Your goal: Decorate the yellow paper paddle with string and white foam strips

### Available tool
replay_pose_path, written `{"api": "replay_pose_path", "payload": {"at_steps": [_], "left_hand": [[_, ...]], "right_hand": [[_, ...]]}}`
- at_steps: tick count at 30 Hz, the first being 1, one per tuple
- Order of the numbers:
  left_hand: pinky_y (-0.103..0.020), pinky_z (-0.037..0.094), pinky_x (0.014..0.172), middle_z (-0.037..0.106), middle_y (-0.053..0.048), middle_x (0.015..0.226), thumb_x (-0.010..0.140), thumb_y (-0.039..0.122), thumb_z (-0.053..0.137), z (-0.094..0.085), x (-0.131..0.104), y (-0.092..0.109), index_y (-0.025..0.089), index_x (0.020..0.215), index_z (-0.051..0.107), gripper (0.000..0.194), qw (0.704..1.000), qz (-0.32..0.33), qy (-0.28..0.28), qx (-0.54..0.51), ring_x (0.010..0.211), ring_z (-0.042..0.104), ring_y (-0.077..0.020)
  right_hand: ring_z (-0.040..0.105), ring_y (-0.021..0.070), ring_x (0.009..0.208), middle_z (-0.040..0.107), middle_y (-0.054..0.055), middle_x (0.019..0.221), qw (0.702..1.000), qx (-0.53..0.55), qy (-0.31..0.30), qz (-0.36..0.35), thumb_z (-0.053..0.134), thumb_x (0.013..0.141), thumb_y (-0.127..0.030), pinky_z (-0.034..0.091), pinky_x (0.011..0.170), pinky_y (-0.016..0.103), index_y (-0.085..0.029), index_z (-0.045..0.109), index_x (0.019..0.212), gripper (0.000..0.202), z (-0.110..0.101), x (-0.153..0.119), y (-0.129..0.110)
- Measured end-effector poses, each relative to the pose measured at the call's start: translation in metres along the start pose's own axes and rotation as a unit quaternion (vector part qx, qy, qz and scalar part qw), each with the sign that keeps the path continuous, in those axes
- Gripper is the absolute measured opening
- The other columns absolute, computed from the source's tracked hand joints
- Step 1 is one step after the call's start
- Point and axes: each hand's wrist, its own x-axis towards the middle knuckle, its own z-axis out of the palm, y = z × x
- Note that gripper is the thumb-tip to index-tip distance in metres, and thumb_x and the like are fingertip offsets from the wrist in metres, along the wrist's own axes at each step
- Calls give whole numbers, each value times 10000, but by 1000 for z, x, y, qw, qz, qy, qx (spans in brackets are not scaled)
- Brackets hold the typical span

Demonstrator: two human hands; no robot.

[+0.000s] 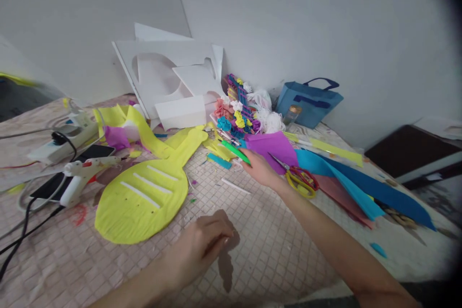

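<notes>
My right hand (pixel 260 167) is closed around a slim green pen-shaped tool (pixel 235 151), whose far end points to the upper left. Its exact kind is hard to make out. Beside that wrist lie scissors (pixel 301 181) with red and yellow handles. Curled fingers and a pressed-in thumb close my left hand (pixel 209 240), low over the table, with nothing visible in it. To its left is a yellow paper-covered guitar-like shape (pixel 139 219) bearing three white strips (pixel 152 183). Another thin white strip (pixel 235 186) lies between my hands.
A glue gun (pixel 81 173) with cables and a power strip (pixel 65 142) occupies the left. White cut-out boards (pixel 126 74) lean at the back. Paper flowers (pixel 231 115) and a blue bag (pixel 306 103) stand behind. Purple paper (pixel 265 147) and blue sheets (pixel 390 197) lie right.
</notes>
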Motion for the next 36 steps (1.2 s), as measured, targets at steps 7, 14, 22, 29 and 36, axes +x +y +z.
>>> {"api": "replay_pose_path", "payload": {"at_steps": [7,14,22,29,36], "left_hand": [[-256,459,780,650,-37,921,954,179,432,2,-8,-16,187,963,622,191,994,50,4,94,873,576,-155],[-262,459,719,654,-42,867,940,151,446,6,-6,-16,173,946,619,174,989,97,36,102,814,574,-161],[-268,461,726,645,-42,867,939,139,444,6,-9,-19,174,959,617,178,991,82,26,106,824,566,-165],[-299,482,787,654,-63,924,942,140,445,1,-13,-20,175,1008,612,184,986,98,35,129,889,586,-182],[-293,484,786,651,-48,872,952,172,442,-5,-7,-16,180,947,615,173,976,120,-4,182,850,603,-173]], "right_hand": [[549,222,1126,576,142,1221,998,-61,-18,-14,476,861,-94,424,939,328,-144,461,1329,471,12,16,2],[539,238,1037,561,143,1099,992,-120,25,-34,444,907,-161,429,868,338,-139,484,1283,379,18,44,12],[487,285,1007,547,180,1065,972,-219,41,-71,453,881,-104,418,855,382,-103,497,1273,395,41,74,3],[543,230,999,599,117,1057,988,-70,126,-61,472,894,-166,427,866,333,-152,603,1096,241,17,41,18],[578,158,688,651,18,755,994,98,34,23,521,838,-202,411,658,264,-181,636,816,118,0,-24,27]]}}
